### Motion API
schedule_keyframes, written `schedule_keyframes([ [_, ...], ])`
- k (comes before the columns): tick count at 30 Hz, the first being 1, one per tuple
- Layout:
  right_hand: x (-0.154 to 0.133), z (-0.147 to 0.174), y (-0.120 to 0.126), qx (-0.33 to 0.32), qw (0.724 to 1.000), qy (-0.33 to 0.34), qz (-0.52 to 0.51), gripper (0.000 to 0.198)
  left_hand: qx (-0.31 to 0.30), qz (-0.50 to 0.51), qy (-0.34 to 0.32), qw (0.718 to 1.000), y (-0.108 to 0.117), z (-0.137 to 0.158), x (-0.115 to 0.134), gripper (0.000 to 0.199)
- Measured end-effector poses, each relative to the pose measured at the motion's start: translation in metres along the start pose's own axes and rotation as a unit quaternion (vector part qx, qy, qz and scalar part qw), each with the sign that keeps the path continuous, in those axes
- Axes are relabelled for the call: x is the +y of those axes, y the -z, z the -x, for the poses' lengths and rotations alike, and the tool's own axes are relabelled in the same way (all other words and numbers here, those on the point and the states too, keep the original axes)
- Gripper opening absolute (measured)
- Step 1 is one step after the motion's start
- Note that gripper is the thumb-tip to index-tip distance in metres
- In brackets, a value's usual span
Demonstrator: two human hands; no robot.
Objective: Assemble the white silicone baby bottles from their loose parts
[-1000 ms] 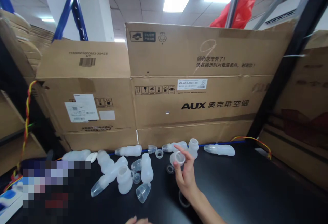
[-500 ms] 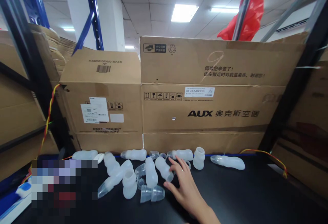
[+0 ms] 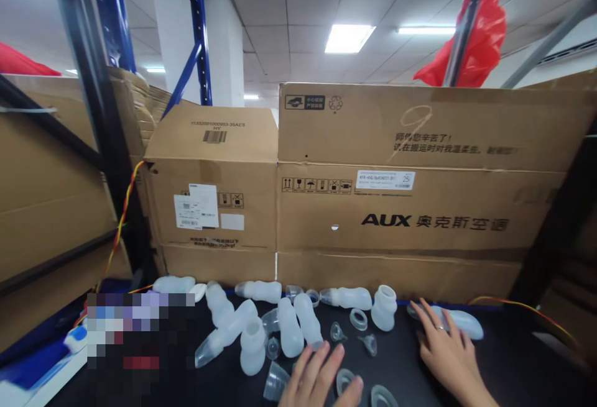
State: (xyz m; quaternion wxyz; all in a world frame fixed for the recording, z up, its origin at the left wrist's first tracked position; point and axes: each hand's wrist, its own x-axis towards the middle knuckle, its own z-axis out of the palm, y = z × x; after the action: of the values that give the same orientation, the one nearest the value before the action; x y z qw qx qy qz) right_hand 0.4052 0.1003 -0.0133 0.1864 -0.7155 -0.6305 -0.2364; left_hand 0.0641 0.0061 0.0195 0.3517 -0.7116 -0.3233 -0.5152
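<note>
My right hand [image 3: 450, 351] reaches over a translucent white bottle with a clear cap [image 3: 469, 323], which lies on its side at the right. Its fingers are spread across the cap end; whether they press on it I cannot tell. My left hand [image 3: 321, 379] comes in at the bottom with fingers apart, partly covering a clear cap [image 3: 276, 382]. Near it lie a clear ring [image 3: 345, 381], another ring [image 3: 383, 396] and small funnel-shaped clear pieces [image 3: 368, 345]. A bottle without a cap [image 3: 385, 307] stands upright left of my right hand.
Several more translucent bottles [image 3: 290, 327] lie to the left on the black surface [image 3: 522, 357], with one uncapped bottle [image 3: 252, 346] upright. Cardboard panels [image 3: 326, 264] wall off the back. Dark shelf posts [image 3: 116, 164] and a red-yellow wire [image 3: 122, 220] flank the left side.
My right hand has moved from the middle bottles rightward onto the lying bottle. My left hand has come into view at the bottom. The camera view has shifted left and slightly up.
</note>
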Motion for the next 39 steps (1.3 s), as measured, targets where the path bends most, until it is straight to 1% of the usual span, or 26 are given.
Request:
schedule_keyframes([
  [1,0.004,0.001,-0.002,-0.02,1.0,0.008,0.013,0.057,0.005,-0.001,-0.012,1.0,0.011,-0.004,-0.014,0.023],
  [2,0.006,0.0,-0.001,-0.033,0.999,0.012,0.025,0.056,-0.026,0.004,-0.01,1.0,0.026,-0.006,-0.033,0.029],
  [3,0.006,-0.002,0.001,-0.042,0.998,0.015,0.038,0.054,-0.057,-0.007,0.048,0.997,0.044,-0.007,-0.054,0.034],
  [5,0.003,-0.006,0.009,-0.052,0.997,0.013,0.061,0.048,-0.111,-0.046,0.151,0.981,0.08,-0.002,-0.099,0.042],
  [7,0.0,-0.01,0.016,-0.06,0.995,-0.004,0.077,0.041,-0.133,-0.104,0.236,0.957,0.11,0.012,-0.139,0.046],
  [8,-0.001,-0.01,0.017,-0.065,0.994,-0.018,0.081,0.039,-0.143,-0.132,0.275,0.942,0.12,0.02,-0.154,0.049],
  [10,0.001,-0.008,0.018,-0.083,0.992,-0.054,0.078,0.037,-0.202,-0.175,0.33,0.905,0.132,0.037,-0.171,0.059],
  [11,0.003,-0.007,0.018,-0.094,0.991,-0.072,0.068,0.038,-0.242,-0.186,0.348,0.887,0.134,0.044,-0.175,0.057],
  [13,0.009,-0.005,0.018,-0.116,0.988,-0.095,0.028,0.04,-0.311,-0.181,0.365,0.859,0.135,0.052,-0.176,0.045],
  [14,0.012,-0.004,0.02,-0.123,0.987,-0.1,-0.005,0.043,-0.328,-0.169,0.369,0.853,0.135,0.052,-0.175,0.038],
  [15,0.014,-0.005,0.023,-0.125,0.985,-0.107,-0.048,0.046,-0.327,-0.154,0.371,0.855,0.135,0.049,-0.175,0.033],
  [16,0.014,-0.006,0.027,-0.12,0.98,-0.121,-0.1,0.052,-0.308,-0.138,0.375,0.863,0.135,0.045,-0.176,0.031],
  [17,0.013,-0.008,0.031,-0.105,0.97,-0.148,-0.16,0.059,-0.277,-0.119,0.38,0.875,0.136,0.039,-0.177,0.031],
  [19,0.004,-0.011,0.042,-0.048,0.932,-0.223,-0.281,0.074,-0.188,-0.061,0.402,0.894,0.137,0.025,-0.18,0.035],
  [20,-0.003,-0.012,0.046,-0.015,0.908,-0.256,-0.331,0.078,-0.144,-0.017,0.428,0.892,0.137,0.018,-0.182,0.04],
  [21,-0.012,-0.011,0.05,0.013,0.887,-0.276,-0.369,0.079,-0.103,0.033,0.464,0.879,0.136,0.013,-0.182,0.046],
  [22,-0.021,-0.01,0.053,0.035,0.873,-0.282,-0.396,0.078,-0.069,0.084,0.502,0.858,0.133,0.008,-0.182,0.051],
  [24,-0.038,-0.006,0.057,0.051,0.865,-0.272,-0.418,0.077,-0.027,0.17,0.567,0.806,0.125,0.004,-0.177,0.06],
  [26,-0.051,-0.001,0.058,0.044,0.871,-0.264,-0.412,0.076,-0.035,0.229,0.6,0.765,0.114,0.004,-0.172,0.066],
  [28,-0.057,0.002,0.059,0.019,0.882,-0.263,-0.39,0.074,-0.069,0.254,0.611,0.747,0.104,0.005,-0.168,0.069],
  [29,-0.057,0.003,0.058,0.005,0.888,-0.261,-0.38,0.073,-0.085,0.253,0.612,0.745,0.099,0.006,-0.167,0.07],
  [31,-0.054,0.005,0.056,-0.01,0.89,-0.254,-0.378,0.074,-0.109,0.234,0.6,0.757,0.093,0.005,-0.168,0.068],
  [33,-0.049,0.006,0.052,0.002,0.881,-0.251,-0.4,0.077,-0.143,0.21,0.575,0.778,0.087,0.003,-0.17,0.064],
  [36,-0.039,0.006,0.044,0.019,0.862,-0.26,-0.434,0.075,-0.192,0.186,0.539,0.799,0.076,-0.003,-0.171,0.055],
  [37,-0.036,0.006,0.042,0.018,0.857,-0.262,-0.443,0.073,-0.194,0.177,0.534,0.804,0.071,-0.005,-0.17,0.052],
  [39,-0.033,0.004,0.041,0.012,0.844,-0.26,-0.47,0.069,-0.179,0.158,0.536,0.81,0.062,-0.007,-0.168,0.046],
])
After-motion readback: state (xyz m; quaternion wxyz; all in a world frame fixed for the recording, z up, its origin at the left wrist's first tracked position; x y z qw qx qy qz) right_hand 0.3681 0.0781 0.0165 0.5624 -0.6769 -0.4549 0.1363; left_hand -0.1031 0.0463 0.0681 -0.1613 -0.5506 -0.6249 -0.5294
